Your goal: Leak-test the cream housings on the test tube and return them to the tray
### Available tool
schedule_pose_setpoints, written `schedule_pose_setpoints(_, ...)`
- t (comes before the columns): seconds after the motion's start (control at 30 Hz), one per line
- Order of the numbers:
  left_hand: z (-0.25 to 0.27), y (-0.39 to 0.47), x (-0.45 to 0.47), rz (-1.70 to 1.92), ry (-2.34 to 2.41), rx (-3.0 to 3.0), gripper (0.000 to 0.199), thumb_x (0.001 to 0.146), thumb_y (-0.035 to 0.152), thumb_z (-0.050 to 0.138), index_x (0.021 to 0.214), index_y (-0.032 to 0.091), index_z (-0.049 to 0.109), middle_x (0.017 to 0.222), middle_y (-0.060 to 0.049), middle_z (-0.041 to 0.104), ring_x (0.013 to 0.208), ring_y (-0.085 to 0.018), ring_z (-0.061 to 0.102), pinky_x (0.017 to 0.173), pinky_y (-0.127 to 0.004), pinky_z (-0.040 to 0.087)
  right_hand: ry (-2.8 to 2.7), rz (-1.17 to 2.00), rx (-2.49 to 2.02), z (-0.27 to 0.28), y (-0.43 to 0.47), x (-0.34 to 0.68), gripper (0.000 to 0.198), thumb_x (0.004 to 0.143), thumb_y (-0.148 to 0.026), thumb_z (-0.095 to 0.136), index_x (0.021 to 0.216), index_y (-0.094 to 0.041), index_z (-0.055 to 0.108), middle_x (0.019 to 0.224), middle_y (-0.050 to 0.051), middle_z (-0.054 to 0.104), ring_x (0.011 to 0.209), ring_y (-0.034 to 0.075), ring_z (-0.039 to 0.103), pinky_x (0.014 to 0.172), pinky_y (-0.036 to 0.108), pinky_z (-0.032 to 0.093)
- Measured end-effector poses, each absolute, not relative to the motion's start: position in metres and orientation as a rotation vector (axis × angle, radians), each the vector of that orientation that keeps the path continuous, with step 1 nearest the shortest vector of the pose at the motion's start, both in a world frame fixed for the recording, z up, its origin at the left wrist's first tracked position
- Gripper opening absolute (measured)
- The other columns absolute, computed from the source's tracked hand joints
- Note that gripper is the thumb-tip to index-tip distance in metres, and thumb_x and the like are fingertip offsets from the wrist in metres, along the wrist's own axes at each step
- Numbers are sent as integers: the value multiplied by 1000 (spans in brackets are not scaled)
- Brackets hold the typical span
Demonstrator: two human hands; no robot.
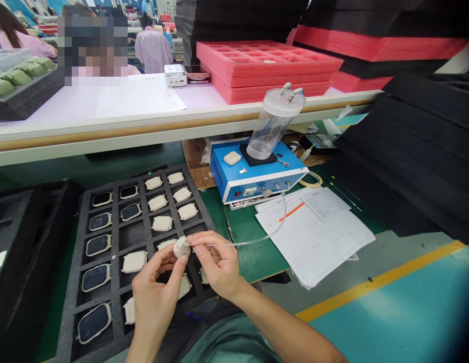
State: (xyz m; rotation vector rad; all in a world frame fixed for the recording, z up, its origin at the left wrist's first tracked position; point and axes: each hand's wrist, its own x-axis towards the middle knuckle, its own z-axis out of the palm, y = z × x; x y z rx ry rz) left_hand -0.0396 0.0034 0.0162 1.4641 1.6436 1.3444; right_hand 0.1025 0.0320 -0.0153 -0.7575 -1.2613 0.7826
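My left hand (pixel 160 287) is closed on a small cream watch case (pixel 182 247), pinched between thumb and fingers above a grey foam tray (pixel 119 272). Close to the case, my right hand (pixel 217 262) pinches the thin end of a clear tube (pixel 249 243); whether its tip touches the case I cannot tell. The tube runs back to a blue box (pixel 253 171) with knobs on its front. In the tray, dark-screened watches (pixel 96 277) fill the left column, and cream cases (pixel 162 223) lie in the right columns. My hands hide some compartments.
On the blue box stand a tilted clear cylinder (pixel 270 128) and another cream case (pixel 232 158). Written sheets (pixel 313 232) lie to the right. A shelf (pixel 143 133) crosses ahead, bearing red foam trays (pixel 264 70). Black foam stacks (pixel 419 151) rise at right. People sit beyond.
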Motion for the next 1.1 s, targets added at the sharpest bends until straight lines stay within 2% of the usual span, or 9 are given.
schedule_pose_setpoints(0.4, 14, 4, -38, 1356, 1627, 1454, 27, 81, 37, 82, 103, 20, 82, 93, -5, 84, 75, -19, 77, 69, -26, 65, -1256, 787, -751, -17, 33, 102, 17, 100, -17, 63, 102, -24, 78, 99, 9, 80, 95, 22, 79, 83, 34, 67)
schedule_pose_setpoints(0.53, 15, -1, -41, 1304, 1678, 1526, 27, 87, 36, 76, 107, 18, 80, 94, -6, 84, 75, -19, 77, 70, -28, 64, -1252, 796, -739, -17, 30, 104, 17, 100, -17, 64, 102, -24, 79, 100, 8, 81, 95, 21, 79, 85, 35, 66)
schedule_pose_setpoints(0.63, 29, 3, -57, 1125, 1771, 1798, 28, 96, 31, 63, 115, 17, 79, 99, -9, 82, 85, -23, 76, 79, -34, 63, -1227, 828, -756, -19, 24, 104, 17, 100, -17, 64, 101, -24, 80, 100, 7, 81, 94, 20, 79, 83, 32, 66)
schedule_pose_setpoints(0.7, 43, 13, -76, 916, 1841, 2037, 35, 101, 28, 53, 122, 16, 78, 108, -11, 81, 101, -28, 72, 91, -43, 59, -1201, 855, -761, -23, 22, 104, 17, 101, -17, 64, 101, -24, 80, 100, 7, 81, 95, 20, 79, 82, 31, 67)
schedule_pose_setpoints(0.77, 54, 28, -98, 632, 1914, 2166, 41, 104, 27, 44, 128, 17, 76, 115, -13, 80, 107, -32, 69, 97, -49, 55, -1193, 876, -756, -25, 19, 104, 16, 101, -18, 65, 101, -25, 79, 100, 6, 81, 95, 20, 79, 82, 31, 68)
schedule_pose_setpoints(0.87, 63, 49, -125, 289, 1910, 2185, 46, 104, 22, 38, 131, 17, 75, 123, -13, 79, 112, -33, 67, 100, -48, 53, -1222, 884, -769, -27, 17, 105, 16, 100, -18, 65, 100, -24, 79, 100, 6, 81, 94, 20, 79, 83, 32, 68)
schedule_pose_setpoints(1.1, 64, 75, -147, 140, 1901, 2212, 51, 101, 17, 36, 132, 19, 76, 125, -13, 78, 117, -33, 69, 101, -46, 53, -1225, 863, -764, -24, 16, 104, 16, 99, -18, 66, 98, -24, 80, 94, 6, 81, 90, 20, 80, 79, 32, 69)
